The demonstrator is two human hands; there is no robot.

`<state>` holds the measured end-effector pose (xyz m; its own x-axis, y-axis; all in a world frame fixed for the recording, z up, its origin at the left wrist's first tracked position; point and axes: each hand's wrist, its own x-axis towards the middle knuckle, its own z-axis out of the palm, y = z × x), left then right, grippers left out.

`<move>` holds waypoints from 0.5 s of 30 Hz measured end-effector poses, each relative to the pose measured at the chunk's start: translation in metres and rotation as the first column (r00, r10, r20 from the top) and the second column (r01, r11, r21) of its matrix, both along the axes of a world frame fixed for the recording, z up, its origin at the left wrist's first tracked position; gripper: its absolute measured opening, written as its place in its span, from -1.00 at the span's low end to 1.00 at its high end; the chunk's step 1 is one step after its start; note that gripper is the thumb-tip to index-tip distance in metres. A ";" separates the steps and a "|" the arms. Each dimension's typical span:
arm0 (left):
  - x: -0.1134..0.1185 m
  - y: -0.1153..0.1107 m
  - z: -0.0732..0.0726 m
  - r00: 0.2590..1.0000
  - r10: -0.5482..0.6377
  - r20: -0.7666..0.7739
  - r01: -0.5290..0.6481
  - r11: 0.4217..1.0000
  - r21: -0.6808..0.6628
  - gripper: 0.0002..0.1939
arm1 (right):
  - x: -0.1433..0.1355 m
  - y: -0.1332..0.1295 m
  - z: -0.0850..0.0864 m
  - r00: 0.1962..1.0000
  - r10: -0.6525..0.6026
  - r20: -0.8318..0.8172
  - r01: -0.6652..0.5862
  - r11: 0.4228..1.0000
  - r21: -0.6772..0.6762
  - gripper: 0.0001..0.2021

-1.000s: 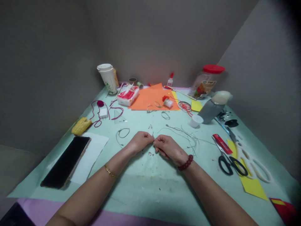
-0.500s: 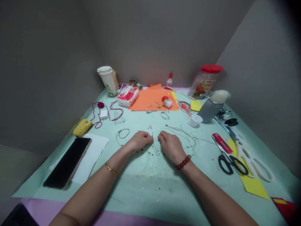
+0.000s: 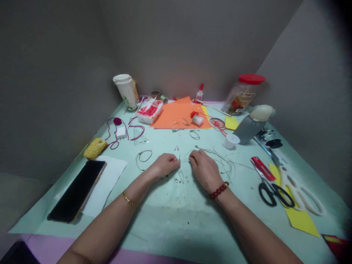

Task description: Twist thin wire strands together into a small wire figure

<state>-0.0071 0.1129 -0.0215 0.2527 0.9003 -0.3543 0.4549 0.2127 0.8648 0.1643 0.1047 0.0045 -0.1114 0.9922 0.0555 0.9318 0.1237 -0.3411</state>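
Note:
My left hand, with a gold bracelet at its wrist, pinches a thin greyish-green cord between thumb and forefinger. Short ends of the cord stick up and hang down at those fingertips. A fine strand runs across the gap to my right hand, which is closed on it in a pinch; a dark red bead bracelet is on that wrist. Beyond and beside my right hand lies a loose tangle of similar cords. A looped cord rests left of my left hand. Tiny scraps are scattered below the hands.
Black-handled scissors, white-handled scissors and yellow paper lie at right. A phone is at left. Behind stand a tissue pack, orange paper, a grey bottle, a red-lidded jar and a white cup.
My right hand has moved slightly to the right, widening the gap between the hands. My left hand stays nearly in place, still pinching. The view has shifted a little.

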 end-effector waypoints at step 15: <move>0.000 -0.001 0.001 0.999 0.045 0.019 -0.045 0.999 -0.003 -0.80 | -0.015 0.003 -0.022 0.899 0.102 -0.427 -0.135 0.990 -0.049 -0.85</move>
<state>-0.0066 0.1116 -0.0204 0.2189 0.9101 -0.3519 0.4283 0.2345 0.8727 0.1491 0.1081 -0.0176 -0.2114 0.9762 0.0486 0.6783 0.1823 -0.7118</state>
